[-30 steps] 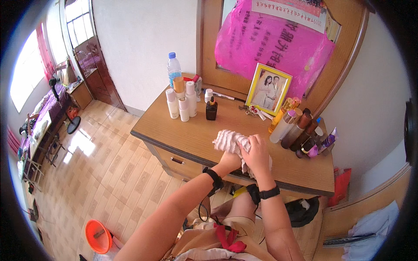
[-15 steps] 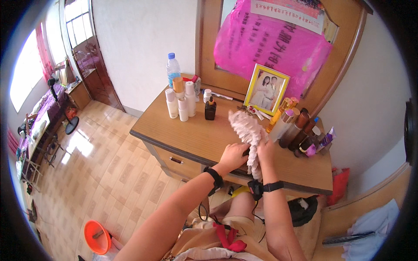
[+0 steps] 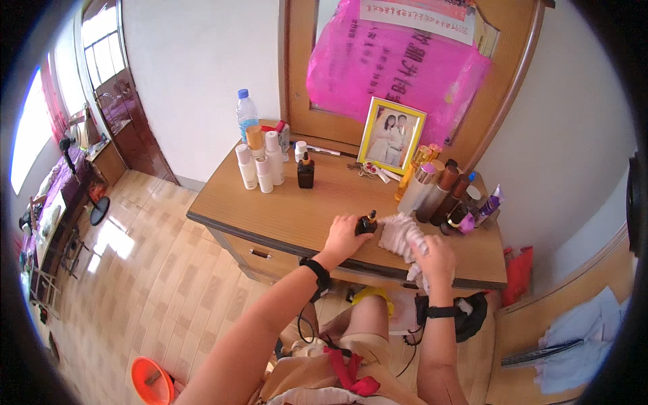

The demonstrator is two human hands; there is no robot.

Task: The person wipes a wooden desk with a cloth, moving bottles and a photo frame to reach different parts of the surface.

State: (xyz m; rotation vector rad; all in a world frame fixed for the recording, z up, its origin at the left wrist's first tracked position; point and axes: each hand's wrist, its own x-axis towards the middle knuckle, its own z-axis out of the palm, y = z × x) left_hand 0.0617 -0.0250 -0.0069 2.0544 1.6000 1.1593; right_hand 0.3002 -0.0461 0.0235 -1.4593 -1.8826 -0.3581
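My left hand (image 3: 345, 237) is closed around a small dark dropper bottle (image 3: 366, 223) just above the front of the wooden dresser top (image 3: 324, 209). To its right, my right hand (image 3: 435, 256) grips a pale pink-white cloth (image 3: 403, 236), part of which hangs toward the dresser's front edge. The cloth is beside the bottle. A second dark dropper bottle (image 3: 306, 173) stands upright farther back, next to several white bottles (image 3: 263, 174) with one gold-capped bottle (image 3: 254, 138) among them.
A yellow-framed photo (image 3: 391, 137) leans at the back. Brown and clear cosmetic bottles (image 3: 445, 189) and a purple tube (image 3: 491, 202) crowd the right side. At the back left stands a water bottle (image 3: 246, 115). An orange bucket (image 3: 152, 381) is on the floor.
My hands have moved apart: the left now shows the dropper bottle clearly, while the cloth in my right hand has dropped lower and rightward. The whole view has shifted slightly.
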